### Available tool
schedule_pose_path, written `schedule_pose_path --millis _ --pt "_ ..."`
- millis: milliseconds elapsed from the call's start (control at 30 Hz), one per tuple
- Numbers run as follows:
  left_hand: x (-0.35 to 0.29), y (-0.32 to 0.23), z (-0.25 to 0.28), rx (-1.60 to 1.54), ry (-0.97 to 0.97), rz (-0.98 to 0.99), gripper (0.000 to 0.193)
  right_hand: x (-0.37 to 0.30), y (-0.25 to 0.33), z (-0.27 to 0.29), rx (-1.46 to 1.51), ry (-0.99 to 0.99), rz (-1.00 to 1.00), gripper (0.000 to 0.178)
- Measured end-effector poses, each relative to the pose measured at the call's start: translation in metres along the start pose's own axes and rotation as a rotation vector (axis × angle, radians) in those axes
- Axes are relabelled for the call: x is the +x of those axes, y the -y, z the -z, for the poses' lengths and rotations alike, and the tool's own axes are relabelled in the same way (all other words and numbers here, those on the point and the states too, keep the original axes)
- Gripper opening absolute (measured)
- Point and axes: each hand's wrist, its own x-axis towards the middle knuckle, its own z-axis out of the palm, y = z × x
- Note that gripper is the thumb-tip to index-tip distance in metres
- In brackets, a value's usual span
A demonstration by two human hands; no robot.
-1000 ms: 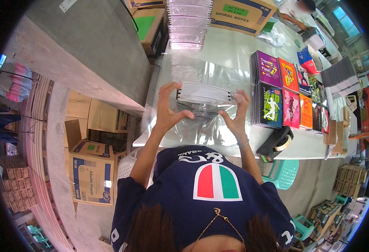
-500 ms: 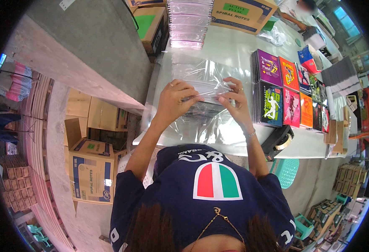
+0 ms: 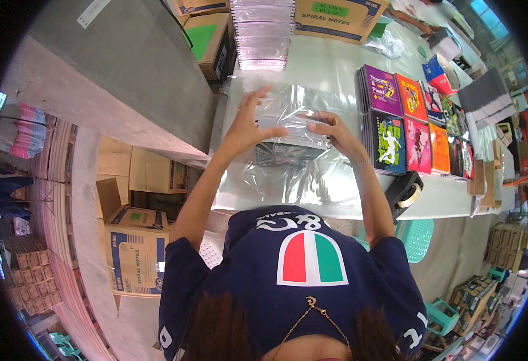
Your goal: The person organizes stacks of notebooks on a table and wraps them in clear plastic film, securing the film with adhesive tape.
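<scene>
On the table in front of me lies a stack of notebooks point(image 3: 288, 155) with clear plastic film point(image 3: 300, 96) over it. Pale page edges show through the glossy film, and the side nearer me looks dark. At the stack's left end is my left hand point(image 3: 246, 127), its fingers spread and raised, its thumb along the near side. My right hand point(image 3: 339, 133) is at the other end, thumb and bent fingers closed on the plastic film. Glare hides part of the film's folds.
Stacked colourful notebooks point(image 3: 417, 144) stand to the right, with a black tape dispenser point(image 3: 403, 195) near the table edge. Beyond my hands rises a tall pile of spiral-bound notebooks point(image 3: 263, 36) beside cartons point(image 3: 336, 21). A concrete pillar point(image 3: 125, 66) borders the left. Another person's arm point(image 3: 417, 25) is at far right.
My left hand has let go of the film, opened and lifted its fingers away. My right-hand fingers have moved inward over the stack. The view has shifted slightly.
</scene>
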Motion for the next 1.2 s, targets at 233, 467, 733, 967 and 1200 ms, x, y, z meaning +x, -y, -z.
schedule_pose_path --millis 233,467,733,967,1200 --pt "0.014 0.005 0.017 -0.282 0.555 0.336 0.041 -0.002 -0.012 -0.004 -0.079 -0.093 0.154 0.039" --pt "0.007 0.006 0.010 -0.096 0.459 0.132 0.033 -0.004 -0.014 -0.014 -0.147 -0.151 0.314 0.030" --pt "-0.007 -0.004 -0.003 0.261 0.338 -0.219 0.028 -0.010 -0.008 -0.017 -0.416 -0.217 0.423 0.023" --pt "-0.008 -0.005 -0.005 0.174 0.304 -0.205 0.031 -0.029 0.012 -0.049 -1.179 -0.264 0.564 0.040" --pt "-0.021 -0.013 0.006 0.448 0.454 -0.489 0.047 -0.038 -0.036 -0.074 -1.312 -0.644 0.788 0.045"
